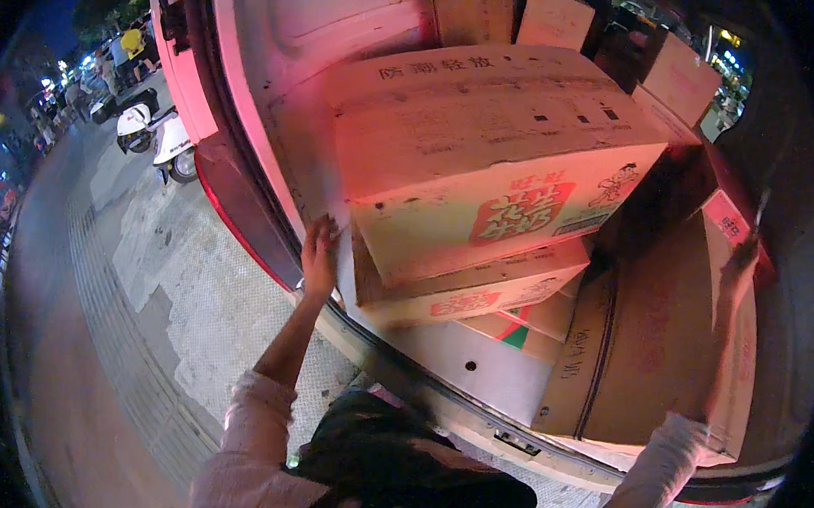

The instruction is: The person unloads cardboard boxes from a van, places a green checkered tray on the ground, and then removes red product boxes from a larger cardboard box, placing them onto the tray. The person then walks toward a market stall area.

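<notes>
A large cardboard carton [419, 212] lies tilted on a second, flatter carton [466, 291] in the open back of a vehicle. My left hand [320, 253] is at the near left end of this stack, fingers stretched upward beside the carton's lower corner. Whether it touches the cardboard or the vehicle's edge I cannot tell. On the other side, my right hand [743, 259] is raised next to a tall brown carton [651, 337] and a small red-labelled box [728, 218]. Motion smears its fingers, and a thin pale streak shows above them.
More cartons [556, 17] are stacked deeper inside the cargo space. The vehicle's bumper edge [399, 371] curves in front of me. To the left, a white scooter [174, 146] stands on the pavement [207, 278], with people farther off.
</notes>
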The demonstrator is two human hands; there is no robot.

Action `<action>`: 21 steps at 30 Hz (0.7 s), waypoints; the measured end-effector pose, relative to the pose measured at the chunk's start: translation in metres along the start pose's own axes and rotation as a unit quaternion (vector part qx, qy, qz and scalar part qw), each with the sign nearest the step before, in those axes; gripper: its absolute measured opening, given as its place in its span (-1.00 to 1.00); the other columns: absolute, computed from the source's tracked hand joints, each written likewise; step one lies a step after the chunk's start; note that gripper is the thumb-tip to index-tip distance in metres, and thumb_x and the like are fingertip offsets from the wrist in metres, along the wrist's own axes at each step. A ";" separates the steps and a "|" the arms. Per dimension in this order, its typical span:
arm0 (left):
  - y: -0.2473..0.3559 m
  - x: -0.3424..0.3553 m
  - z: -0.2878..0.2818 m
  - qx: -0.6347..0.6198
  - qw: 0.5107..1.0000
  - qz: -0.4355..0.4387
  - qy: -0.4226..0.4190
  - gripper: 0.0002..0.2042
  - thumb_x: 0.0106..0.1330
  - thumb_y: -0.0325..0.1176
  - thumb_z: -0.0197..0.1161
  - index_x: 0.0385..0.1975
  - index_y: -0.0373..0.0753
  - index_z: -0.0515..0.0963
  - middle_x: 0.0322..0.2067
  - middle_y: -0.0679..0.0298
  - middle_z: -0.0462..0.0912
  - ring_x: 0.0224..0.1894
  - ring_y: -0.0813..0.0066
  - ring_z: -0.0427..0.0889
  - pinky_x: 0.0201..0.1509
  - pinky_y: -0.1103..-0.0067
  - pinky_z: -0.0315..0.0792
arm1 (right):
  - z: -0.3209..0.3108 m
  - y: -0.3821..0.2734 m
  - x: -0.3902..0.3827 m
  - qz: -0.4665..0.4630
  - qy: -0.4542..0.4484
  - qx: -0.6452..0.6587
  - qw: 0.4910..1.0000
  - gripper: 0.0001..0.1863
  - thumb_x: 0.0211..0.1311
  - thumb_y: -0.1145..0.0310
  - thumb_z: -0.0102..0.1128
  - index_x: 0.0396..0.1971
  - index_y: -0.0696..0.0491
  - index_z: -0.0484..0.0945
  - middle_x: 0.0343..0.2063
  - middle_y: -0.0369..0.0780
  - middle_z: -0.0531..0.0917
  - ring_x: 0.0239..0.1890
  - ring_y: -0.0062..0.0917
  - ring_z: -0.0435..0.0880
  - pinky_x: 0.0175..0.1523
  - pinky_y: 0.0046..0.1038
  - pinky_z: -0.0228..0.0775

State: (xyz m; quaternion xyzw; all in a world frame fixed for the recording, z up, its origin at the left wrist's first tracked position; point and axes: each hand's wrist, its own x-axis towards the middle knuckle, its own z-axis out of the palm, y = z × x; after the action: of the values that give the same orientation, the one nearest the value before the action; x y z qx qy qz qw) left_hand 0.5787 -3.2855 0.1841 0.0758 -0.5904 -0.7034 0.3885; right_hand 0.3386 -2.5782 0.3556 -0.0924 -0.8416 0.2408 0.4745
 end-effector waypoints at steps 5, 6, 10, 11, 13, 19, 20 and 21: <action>-0.042 0.163 -0.015 -0.011 0.999 0.023 -0.041 -0.45 0.33 0.01 -0.30 0.14 -0.31 0.19 0.12 0.15 0.26 0.18 0.34 0.19 0.24 0.49 0.03 | -0.033 -0.230 -0.196 0.065 -0.146 0.347 0.924 -0.60 0.23 0.40 -0.07 0.05 0.20 0.22 -0.06 -0.13 0.45 -0.03 -0.53 0.40 0.06 -0.48 0.20; -0.049 0.190 -0.008 -0.055 0.997 -0.001 -0.056 -0.45 0.32 0.03 -0.28 0.12 -0.30 0.21 0.10 0.18 0.29 0.15 0.34 0.21 0.22 0.50 0.05 | -0.032 -0.256 -0.232 0.083 -0.165 0.367 0.912 -0.60 0.23 0.41 -0.07 0.05 0.19 0.22 -0.10 -0.15 0.46 -0.06 -0.55 0.40 0.06 -0.49 0.20; -0.021 0.214 0.073 -0.187 0.960 -0.169 -0.125 -0.41 0.29 0.10 -0.26 0.14 -0.25 0.20 0.12 0.29 0.26 0.15 0.37 0.20 0.22 0.55 0.04 | -0.030 -0.360 -0.331 0.065 -0.137 0.434 0.888 -0.60 0.23 0.47 -0.08 0.06 0.21 0.19 -0.11 -0.14 0.46 -0.06 -0.52 0.42 0.09 -0.48 0.21; -0.023 0.227 0.068 -0.181 0.960 -0.169 -0.129 -0.40 0.28 0.11 -0.27 0.15 -0.23 0.18 0.14 0.29 0.24 0.16 0.37 0.18 0.22 0.54 0.04 | -0.022 -0.393 -0.345 0.076 -0.118 0.442 0.886 -0.61 0.23 0.48 -0.09 0.06 0.22 0.19 -0.07 -0.12 0.44 -0.02 -0.50 0.41 0.11 -0.47 0.19; -0.043 0.253 0.065 -0.189 0.959 -0.164 -0.134 -0.38 0.27 0.14 -0.30 0.18 -0.19 0.14 0.17 0.31 0.19 0.19 0.37 0.16 0.23 0.53 0.03 | -0.005 -0.426 -0.364 0.092 -0.100 0.422 0.896 -0.60 0.23 0.48 -0.10 0.06 0.23 0.17 -0.01 -0.10 0.40 0.02 -0.48 0.39 0.14 -0.45 0.17; -0.021 0.246 0.075 -0.273 0.933 -0.180 -0.154 -0.36 0.26 0.17 -0.36 0.21 -0.15 0.09 0.20 0.29 0.12 0.23 0.38 0.10 0.24 0.50 0.01 | 0.006 -0.470 -0.403 0.102 -0.097 0.402 0.905 -0.56 0.24 0.42 -0.05 0.09 0.21 0.15 -0.03 -0.13 0.39 0.02 -0.49 0.38 0.10 -0.52 0.15; -0.007 0.239 0.076 -0.268 0.935 -0.176 -0.154 -0.36 0.26 0.17 -0.36 0.21 -0.16 0.09 0.20 0.28 0.12 0.23 0.38 0.09 0.24 0.50 0.00 | 0.006 -0.474 -0.403 0.115 -0.067 0.441 0.888 -0.60 0.19 0.50 -0.03 0.04 0.22 0.19 -0.10 -0.12 0.41 -0.04 -0.48 0.36 0.08 -0.52 0.13; 0.000 0.232 0.074 -0.263 0.937 -0.170 -0.152 -0.36 0.26 0.16 -0.36 0.20 -0.18 0.10 0.20 0.28 0.12 0.23 0.38 0.09 0.25 0.49 0.00 | 0.007 -0.463 -0.409 0.129 -0.058 0.415 0.899 -0.59 0.17 0.52 -0.03 0.03 0.22 0.19 -0.11 -0.13 0.40 -0.05 -0.48 0.35 0.08 -0.52 0.13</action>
State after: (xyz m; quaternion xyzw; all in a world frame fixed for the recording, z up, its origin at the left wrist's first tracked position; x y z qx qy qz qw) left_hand 0.3773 -3.3759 0.2870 -0.0375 -0.4149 -0.8922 0.1744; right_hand 0.5841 -3.1393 0.2721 0.0195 -0.6722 0.6323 0.3846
